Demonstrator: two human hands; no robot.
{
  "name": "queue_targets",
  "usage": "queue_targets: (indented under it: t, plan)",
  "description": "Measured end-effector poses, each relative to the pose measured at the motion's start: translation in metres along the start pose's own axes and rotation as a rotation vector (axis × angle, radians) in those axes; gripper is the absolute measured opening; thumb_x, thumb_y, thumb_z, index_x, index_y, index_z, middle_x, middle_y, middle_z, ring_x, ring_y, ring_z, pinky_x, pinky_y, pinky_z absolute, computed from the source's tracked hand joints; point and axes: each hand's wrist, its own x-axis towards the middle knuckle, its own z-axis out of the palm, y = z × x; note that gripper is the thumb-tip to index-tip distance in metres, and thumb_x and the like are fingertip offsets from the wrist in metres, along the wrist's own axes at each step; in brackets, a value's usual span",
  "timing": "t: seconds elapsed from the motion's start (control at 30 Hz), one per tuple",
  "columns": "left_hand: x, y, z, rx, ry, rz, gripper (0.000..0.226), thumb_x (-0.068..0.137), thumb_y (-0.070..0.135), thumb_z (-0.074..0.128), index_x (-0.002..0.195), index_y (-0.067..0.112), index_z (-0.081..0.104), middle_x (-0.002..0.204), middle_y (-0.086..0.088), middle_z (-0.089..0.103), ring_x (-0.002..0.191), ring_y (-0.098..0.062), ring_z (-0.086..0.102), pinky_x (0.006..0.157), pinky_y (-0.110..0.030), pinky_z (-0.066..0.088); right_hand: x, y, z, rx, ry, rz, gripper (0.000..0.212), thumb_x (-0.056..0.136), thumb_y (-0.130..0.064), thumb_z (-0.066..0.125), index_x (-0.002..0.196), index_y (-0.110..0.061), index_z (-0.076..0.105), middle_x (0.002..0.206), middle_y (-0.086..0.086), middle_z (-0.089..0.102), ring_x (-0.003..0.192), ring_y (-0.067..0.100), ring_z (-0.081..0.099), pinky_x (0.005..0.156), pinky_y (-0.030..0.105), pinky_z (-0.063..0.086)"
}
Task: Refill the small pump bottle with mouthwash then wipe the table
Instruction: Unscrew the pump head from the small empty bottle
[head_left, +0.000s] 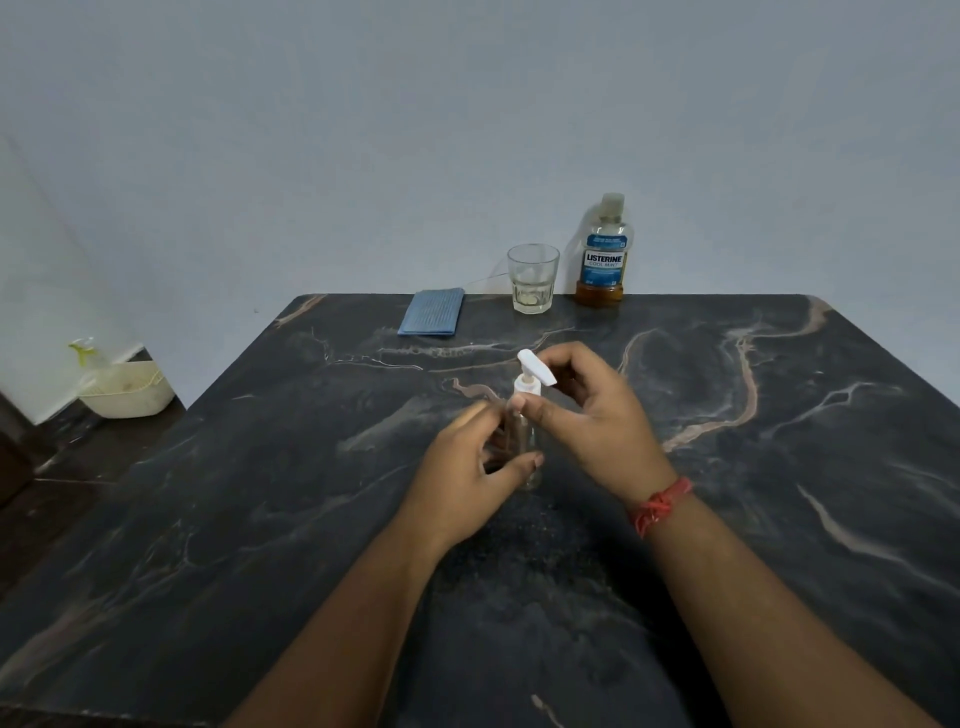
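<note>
While upright on the table (779, 493), pump bottle (524, 431) in both hands: left hand (467, 483) around body, right hand (597, 415) pinching collar.

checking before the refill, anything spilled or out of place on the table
Nothing stands out. No spill shows on the table; mouthwash bottle, glass and folded blue cloth sit tidy at the far edge.
</note>
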Motion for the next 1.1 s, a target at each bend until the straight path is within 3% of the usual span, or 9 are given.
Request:
queue_targets:
  t: [0.17,0.27,0.33,0.4,0.53,0.73,0.8,0.97,1.1]
  plan:
    - [0.0001,0.0023,-0.0006,-0.014,-0.003,-0.013,0.026,0.087,0.021,0.077,0.11,0.019,0.065,0.1,0.009,0.06,0.096,-0.012,0.066,0.086,-0.038,0.059,-0.0036,-0.0016,0.0,0.154,0.013,0.035,0.042,0.087,-0.004,0.069,0.124,-0.014,0.053,0.104,0.002,0.07,0.106,0.019,0.065,0.099,0.048,0.05]
    - [-0.0001,0.0031,0.0,-0.016,0.002,-0.009,0.026,0.087,0.021,0.077,0.11,0.019,0.066,0.101,0.008,0.061,0.097,-0.013,0.066,0.086,-0.039,0.059,-0.0058,-0.0016,-0.0004,0.193,-0.011,0.062,0.054,0.087,-0.005,0.067,0.135,-0.014,0.044,0.116,0.007,0.069,0.117,0.021,0.062,0.106,0.045,0.045]
    - [0.0,0.0032,0.0002,-0.014,0.009,0.0,0.029,0.087,0.02,0.077,0.114,0.019,0.066,0.102,0.007,0.061,0.098,-0.013,0.065,0.086,-0.037,0.059,-0.007,-0.0019,0.001,0.156,0.007,0.063,0.059,0.084,-0.011,0.073,0.136,-0.017,0.045,0.121,0.002,0.065,0.118,0.017,0.06,0.108,0.041,0.044]
    - [0.0,0.0033,0.0004,-0.013,0.009,0.004,0.034,0.087,0.019,0.077,0.119,0.02,0.065,0.103,0.008,0.061,0.099,-0.013,0.065,0.086,-0.035,0.059,-0.0063,-0.0012,0.0025,0.105,0.037,0.043,0.056,0.081,-0.012,0.076,0.13,-0.017,0.049,0.112,-0.001,0.063,0.11,0.015,0.062,0.104,0.043,0.047]
    - [-0.0003,0.0033,0.0003,-0.025,0.01,-0.006,0.025,0.087,0.017,0.078,0.108,0.016,0.066,0.098,0.008,0.059,0.095,-0.012,0.065,0.085,-0.033,0.06,-0.0047,-0.0013,0.0033,0.139,0.089,0.046,0.055,0.081,-0.01,0.075,0.127,-0.01,0.047,0.095,-0.001,0.068,0.099,0.018,0.066,0.099,0.049,0.049]
    - [0.0001,0.0034,0.0002,-0.032,0.006,-0.004,0.023,0.086,0.016,0.079,0.104,0.018,0.066,0.098,0.009,0.06,0.094,-0.012,0.066,0.086,-0.033,0.059,-0.0079,-0.0012,0.0008,0.22,0.053,0.126,0.059,0.086,-0.004,0.069,0.137,-0.013,0.04,0.111,-0.002,0.071,0.114,0.015,0.063,0.107,0.043,0.045]
    - [-0.0002,0.0034,0.0001,-0.028,0.012,0.004,0.026,0.086,0.016,0.079,0.109,0.017,0.066,0.098,0.009,0.061,0.095,-0.011,0.065,0.085,-0.033,0.06,-0.0078,0.0005,0.0019,0.173,0.061,0.117,0.056,0.082,-0.017,0.074,0.131,-0.016,0.046,0.114,-0.004,0.067,0.115,0.016,0.062,0.107,0.044,0.044]
    - [0.0001,0.003,-0.0003,-0.009,0.004,-0.006,0.029,0.087,0.018,0.078,0.113,0.016,0.065,0.101,0.007,0.061,0.097,-0.01,0.066,0.086,-0.034,0.06,-0.0042,0.0037,0.0028,0.027,0.053,0.053,0.018,0.083,-0.03,0.071,0.099,-0.025,0.066,0.107,-0.005,0.063,0.107,0.016,0.061,0.099,0.048,0.049]
    - [0.0001,0.0032,0.0005,-0.006,0.01,-0.002,0.022,0.086,0.018,0.078,0.104,0.018,0.066,0.097,0.01,0.06,0.094,-0.012,0.066,0.085,-0.037,0.06,-0.0038,0.0003,0.002,0.095,0.031,0.054,0.026,0.085,-0.019,0.063,0.109,-0.029,0.069,0.115,-0.006,0.062,0.114,0.014,0.06,0.103,0.044,0.047]
